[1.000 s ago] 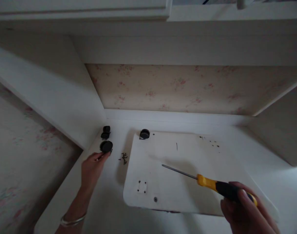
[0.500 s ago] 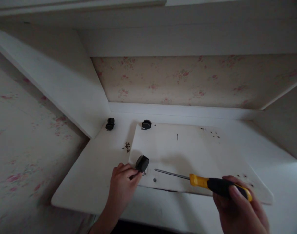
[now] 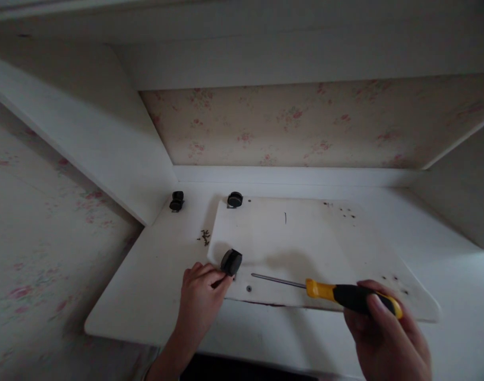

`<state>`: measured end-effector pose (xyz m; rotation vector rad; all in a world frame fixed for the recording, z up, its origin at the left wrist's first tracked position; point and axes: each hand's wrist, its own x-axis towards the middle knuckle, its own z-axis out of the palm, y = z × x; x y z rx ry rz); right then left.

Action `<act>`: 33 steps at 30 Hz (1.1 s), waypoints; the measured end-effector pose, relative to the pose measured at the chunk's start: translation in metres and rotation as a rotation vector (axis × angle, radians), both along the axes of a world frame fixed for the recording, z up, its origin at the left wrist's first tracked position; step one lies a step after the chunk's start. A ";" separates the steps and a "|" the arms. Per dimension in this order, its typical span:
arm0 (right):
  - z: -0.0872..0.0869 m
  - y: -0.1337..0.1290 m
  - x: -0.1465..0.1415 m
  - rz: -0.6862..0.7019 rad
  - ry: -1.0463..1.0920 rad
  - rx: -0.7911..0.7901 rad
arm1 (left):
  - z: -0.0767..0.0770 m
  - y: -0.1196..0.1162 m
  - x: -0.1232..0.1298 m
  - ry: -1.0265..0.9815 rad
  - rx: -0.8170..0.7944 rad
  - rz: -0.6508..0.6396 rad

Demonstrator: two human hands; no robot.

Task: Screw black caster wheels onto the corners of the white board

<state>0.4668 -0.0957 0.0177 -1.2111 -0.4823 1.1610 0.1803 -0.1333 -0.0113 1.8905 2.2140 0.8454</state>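
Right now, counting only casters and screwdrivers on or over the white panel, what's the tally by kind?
Casters: 2, one at the far left corner of the white panel, one in the left hand
Screwdrivers: 1, in the right hand
Total: 3

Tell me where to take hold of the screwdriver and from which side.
The screwdriver is probably best gripped by its thick black-and-yellow handle, coming from the right, as the right hand does. The handle lies toward that side; the thin shaft points left, toward the wheel in the left hand, and looks too slim for a firm grip.
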 end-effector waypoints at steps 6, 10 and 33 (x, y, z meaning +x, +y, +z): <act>0.001 0.002 -0.004 0.038 -0.012 0.034 | 0.000 -0.001 0.001 -0.021 0.003 0.019; 0.001 0.001 -0.006 0.063 -0.020 0.057 | 0.002 -0.001 0.001 -0.019 -0.007 0.033; 0.009 -0.001 -0.025 0.048 -0.075 -0.008 | 0.001 -0.027 -0.030 -0.227 0.054 -0.068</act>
